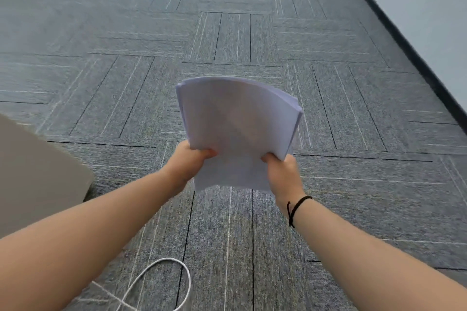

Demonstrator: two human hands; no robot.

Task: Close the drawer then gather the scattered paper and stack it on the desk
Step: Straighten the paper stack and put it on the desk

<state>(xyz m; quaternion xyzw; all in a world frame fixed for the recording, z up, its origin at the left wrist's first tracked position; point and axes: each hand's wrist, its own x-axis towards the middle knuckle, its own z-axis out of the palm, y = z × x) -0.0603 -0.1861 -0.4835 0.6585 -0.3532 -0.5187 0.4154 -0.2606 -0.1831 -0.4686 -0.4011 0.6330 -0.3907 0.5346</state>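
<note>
A stack of white paper sheets (pixel 237 124) is held up over the grey carpet in the middle of the view, its top edge curling away from me. My left hand (pixel 190 159) grips the stack's lower left edge, thumb on top. My right hand (pixel 283 171) grips the lower right edge, with a black cord around the wrist. The sheets are slightly fanned at the upper right. No drawer is in view. A pale corner of furniture (pixel 38 171) at the left may be the desk; I cannot tell.
Grey patterned carpet tiles (pixel 252 33) cover the floor ahead. A pale wall with a dark skirting strip (pixel 404 40) runs along the right. A white cable loop (pixel 161 283) lies on the carpet near the bottom edge.
</note>
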